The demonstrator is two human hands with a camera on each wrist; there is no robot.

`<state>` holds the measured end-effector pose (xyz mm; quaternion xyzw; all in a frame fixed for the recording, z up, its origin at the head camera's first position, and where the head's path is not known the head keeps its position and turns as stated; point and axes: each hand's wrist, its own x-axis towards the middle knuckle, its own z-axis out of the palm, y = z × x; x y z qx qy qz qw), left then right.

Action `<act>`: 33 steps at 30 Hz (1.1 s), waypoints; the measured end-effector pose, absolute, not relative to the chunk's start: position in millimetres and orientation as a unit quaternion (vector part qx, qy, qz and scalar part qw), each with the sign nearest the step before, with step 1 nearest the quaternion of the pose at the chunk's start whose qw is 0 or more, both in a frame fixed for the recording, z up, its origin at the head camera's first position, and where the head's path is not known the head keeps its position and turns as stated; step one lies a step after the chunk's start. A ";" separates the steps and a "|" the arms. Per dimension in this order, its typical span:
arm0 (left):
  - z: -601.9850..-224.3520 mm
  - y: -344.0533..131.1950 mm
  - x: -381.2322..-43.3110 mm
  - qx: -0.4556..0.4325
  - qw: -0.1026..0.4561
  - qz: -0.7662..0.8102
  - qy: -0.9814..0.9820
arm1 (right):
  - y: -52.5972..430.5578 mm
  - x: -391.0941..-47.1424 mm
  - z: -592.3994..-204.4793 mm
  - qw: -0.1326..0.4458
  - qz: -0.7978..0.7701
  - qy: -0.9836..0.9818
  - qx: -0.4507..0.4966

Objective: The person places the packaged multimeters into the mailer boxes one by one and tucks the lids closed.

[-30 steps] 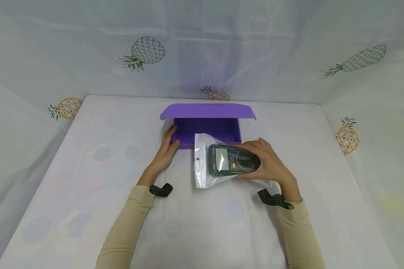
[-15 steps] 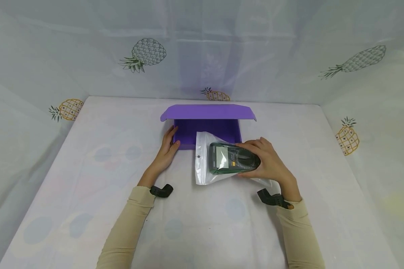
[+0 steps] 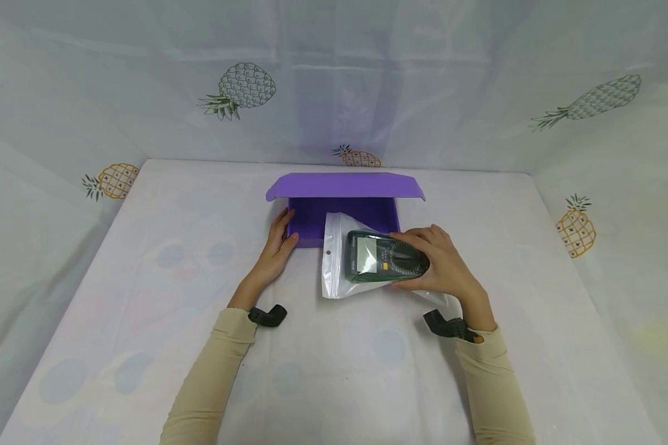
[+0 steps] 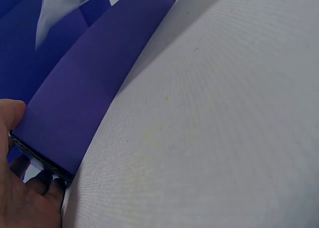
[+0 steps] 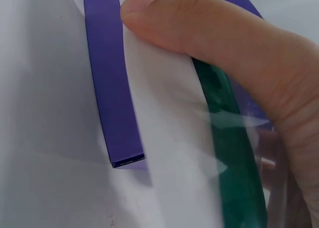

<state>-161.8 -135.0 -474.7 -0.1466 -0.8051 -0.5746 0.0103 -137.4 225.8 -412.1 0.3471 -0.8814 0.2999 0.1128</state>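
Observation:
A purple cardboard box (image 3: 310,242) stands with its lid (image 3: 345,185) raised at the back. At its front left corner my left hand (image 3: 271,254) grips the box, the thumb (image 4: 11,113) near the front edge and the fingers along the side wall. In my right hand (image 3: 438,262) is a dark multimeter (image 3: 391,256) with a green edge, inside a clear zip bag (image 3: 335,256). My right hand holds it across its dial end, over the box's front edge, with the screen end pointing left. The bag hides part of the box opening.
A pale cloth (image 3: 323,371) covers the table under everything. Behind it and at both sides hang light curtains (image 3: 451,93) printed with pineapples. Each wrist carries a black camera mount.
The bagged multimeter in my right hand has moved slightly forward, towards the box. My left hand and the box look almost unchanged.

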 end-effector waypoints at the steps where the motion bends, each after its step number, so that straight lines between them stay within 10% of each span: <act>1: -474.7 -135.1 -162.1 -0.145 0.009 -0.575 -0.805 | 225.4 -138.0 -411.6 0.112 0.300 -0.882 0.346; 33: -434.9 -130.0 -145.8 -0.145 -0.016 -0.590 -0.794 | 215.8 -147.1 -415.9 0.098 0.270 -0.897 0.336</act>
